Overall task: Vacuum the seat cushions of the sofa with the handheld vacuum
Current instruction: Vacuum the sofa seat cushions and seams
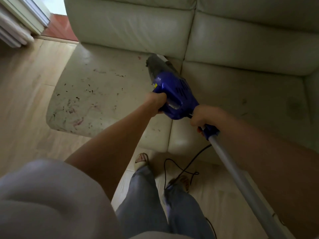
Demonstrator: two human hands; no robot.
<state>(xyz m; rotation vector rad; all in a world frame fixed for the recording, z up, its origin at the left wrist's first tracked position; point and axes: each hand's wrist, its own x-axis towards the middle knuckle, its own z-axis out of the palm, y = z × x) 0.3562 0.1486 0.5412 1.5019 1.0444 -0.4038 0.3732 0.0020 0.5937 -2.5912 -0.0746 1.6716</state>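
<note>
head view: your left hand (158, 102) grips the vacuum (172, 90) handle, right hand (202, 116) grips the tube (241, 178); nozzle sits at the seat cushion (107, 87) crease. the cord (179, 168) near your feet may snag.

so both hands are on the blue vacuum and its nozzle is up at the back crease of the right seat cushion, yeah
Not quite: the head view shows the nozzle at the back crease of the left seat cushion, the marked one, not the right. The rest holds: the left hand and right hand both grip the blue vacuum.
</note>
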